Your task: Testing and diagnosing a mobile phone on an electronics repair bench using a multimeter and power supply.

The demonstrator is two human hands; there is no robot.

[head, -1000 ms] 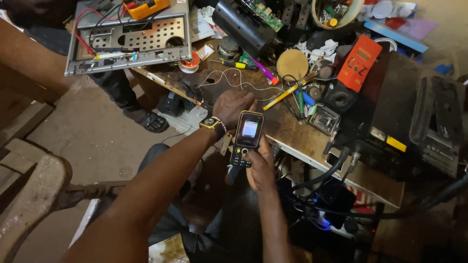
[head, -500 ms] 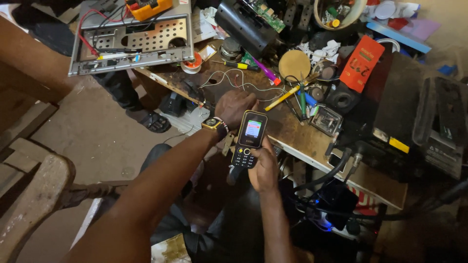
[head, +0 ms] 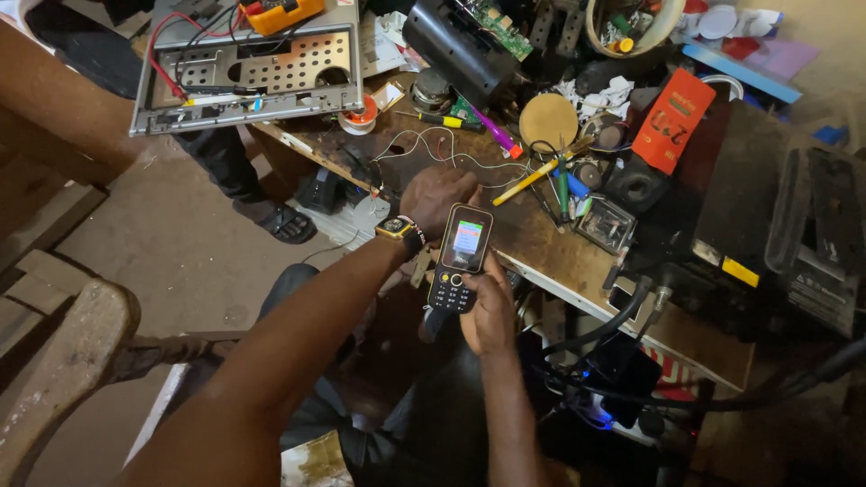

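Black keypad phone (head: 458, 257) clamped in right hand (head: 487, 311) fingers; left hand (head: 437, 194) fingers curled on workbench (head: 541, 243).

You have two hands in view: your left hand (head: 436, 194) and your right hand (head: 488, 311); one keypad phone (head: 458, 257) with a lit screen; one wristwatch (head: 398, 229); one yellow multimeter (head: 271, 11) at the far left; one perforated metal chassis (head: 253, 77) beneath it; one round wooden disc (head: 548, 120) far on the bench; one orange card (head: 672, 122) to its right; one yellow pencil (head: 539, 171); one solder spool (head: 363, 115); one sandalled foot (head: 287, 223) on the floor at left.
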